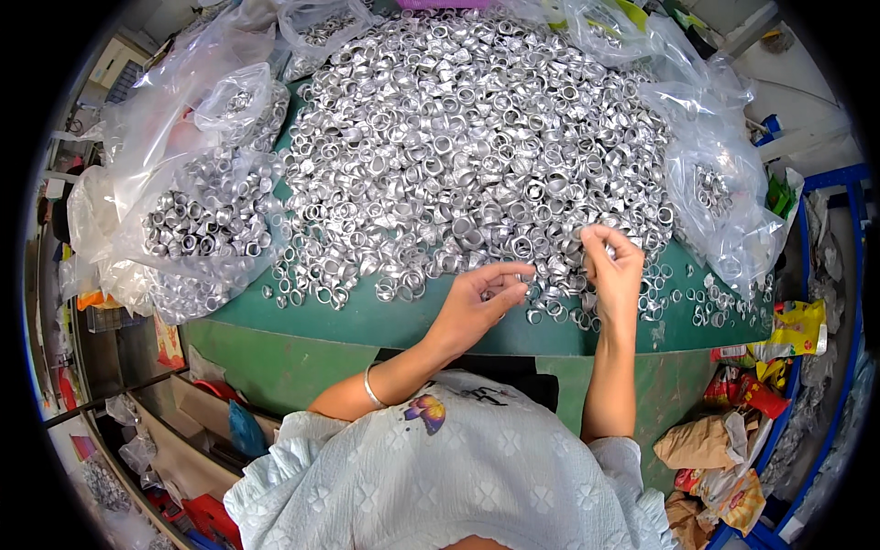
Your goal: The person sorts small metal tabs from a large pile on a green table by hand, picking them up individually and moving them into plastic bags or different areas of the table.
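Observation:
A broad heap of silver-coloured metal rings (458, 147) covers most of a green tabletop (403, 325). At the heap's near edge, my left hand (486, 301) is curled with thumb and fingers close together. A bit of silver metal shows inside its curl and looks like a ring. To its right, my right hand (616, 261) is over the near right part of the heap. Its thumb and index finger are bent into a pinch at the rings; whatever lies between the tips is too small to make out.
Clear plastic bags of rings (206, 215) stand on the left, with another plastic bag (715, 192) on the right. Loose rings (720, 307) lie near the right edge. Below are cardboard boxes (179, 422), a brown paper bag (701, 442) and a blue metal rack (848, 302).

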A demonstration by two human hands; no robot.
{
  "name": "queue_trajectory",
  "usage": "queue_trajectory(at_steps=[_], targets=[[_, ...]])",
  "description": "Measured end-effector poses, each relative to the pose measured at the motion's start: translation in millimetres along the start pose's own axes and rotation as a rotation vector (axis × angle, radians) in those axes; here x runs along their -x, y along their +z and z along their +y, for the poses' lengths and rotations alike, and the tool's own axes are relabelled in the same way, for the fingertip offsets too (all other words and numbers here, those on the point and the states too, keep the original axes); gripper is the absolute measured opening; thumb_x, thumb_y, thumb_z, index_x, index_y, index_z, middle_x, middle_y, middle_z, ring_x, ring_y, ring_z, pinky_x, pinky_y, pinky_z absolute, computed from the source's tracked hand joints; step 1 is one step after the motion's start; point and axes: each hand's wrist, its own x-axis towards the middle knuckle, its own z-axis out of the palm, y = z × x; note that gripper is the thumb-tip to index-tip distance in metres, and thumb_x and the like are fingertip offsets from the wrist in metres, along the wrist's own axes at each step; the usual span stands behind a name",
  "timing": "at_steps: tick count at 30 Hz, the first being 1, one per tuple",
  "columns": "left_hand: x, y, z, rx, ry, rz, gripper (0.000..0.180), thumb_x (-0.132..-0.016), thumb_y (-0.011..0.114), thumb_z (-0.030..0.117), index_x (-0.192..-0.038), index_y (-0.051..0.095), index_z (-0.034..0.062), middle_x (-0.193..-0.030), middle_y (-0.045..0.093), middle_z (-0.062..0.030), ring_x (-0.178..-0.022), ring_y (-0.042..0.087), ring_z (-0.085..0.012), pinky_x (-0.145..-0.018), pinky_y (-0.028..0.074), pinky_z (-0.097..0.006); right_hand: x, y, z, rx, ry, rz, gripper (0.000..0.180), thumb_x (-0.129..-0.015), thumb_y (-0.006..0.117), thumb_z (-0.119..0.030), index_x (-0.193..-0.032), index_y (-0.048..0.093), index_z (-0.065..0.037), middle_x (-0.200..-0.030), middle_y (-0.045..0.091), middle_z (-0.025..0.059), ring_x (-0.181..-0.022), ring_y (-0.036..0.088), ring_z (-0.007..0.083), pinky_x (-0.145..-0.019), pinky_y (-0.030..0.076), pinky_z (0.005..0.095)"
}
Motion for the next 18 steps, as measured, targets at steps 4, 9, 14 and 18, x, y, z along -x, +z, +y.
queue_trajectory(at_steps=[4, 9, 14, 18], targets=[[-8.8, 8.7, -5.1, -0.022, 0.153, 0.038, 0.031, -0.082, 0.059, 0.01, -0.112, 0.055, 0.0057, -0.076, 0.054, 0.0044, -0.06, 0.043, -0.0002, -0.048, 0.033, -0.015, 24.5, 4.0, 5.4, -0.579, 0.297, -0.108, 0.012, -0.084, 0.057, -0.011, -0.086, 0.057, 0.001, -0.062, 0.05, 0.0011, -0.044, 0.041, 0.0059, -0.035, 0.025, 0.0173], [-19.1, 13.4, -9.0, -0.097, 0.213, -0.003, 0.034, -0.081, 0.06, 0.009, -0.114, 0.055, 0.0052, -0.076, 0.054, 0.004, -0.061, 0.043, 0.0001, -0.049, 0.035, -0.015, 40.2, 10.8, 9.5, -0.661, 0.368, -0.166, 0.011, -0.084, 0.056, -0.011, -0.086, 0.057, 0.0, -0.062, 0.051, 0.001, -0.043, 0.04, 0.0062, -0.036, 0.026, 0.0174], [-16.5, 14.2, -10.0, -0.27, 0.292, 0.048, 0.033, -0.082, 0.058, 0.009, -0.115, 0.054, 0.0049, -0.077, 0.054, 0.0023, -0.057, 0.041, 0.0, -0.046, 0.033, -0.016, 52.8, 15.8, 3.8, -0.31, 0.078, -0.075, 0.012, -0.084, 0.057, -0.009, -0.087, 0.058, 0.003, -0.061, 0.05, -0.0002, -0.044, 0.038, 0.0043, -0.04, 0.026, 0.0176], [-9.4, 14.2, 1.7, 0.124, 0.11, -0.083, 0.035, -0.087, 0.052, 0.011, -0.121, 0.048, 0.0043, -0.081, 0.052, -0.0001, -0.05, 0.035, -0.0006, -0.042, 0.027, -0.016, 59.6, 14.4, -3.3, -0.524, 0.122, -0.078, 0.013, -0.085, 0.055, -0.009, -0.087, 0.057, 0.004, -0.061, 0.049, 0.0007, -0.044, 0.039, 0.0061, -0.04, 0.027, 0.0185]])
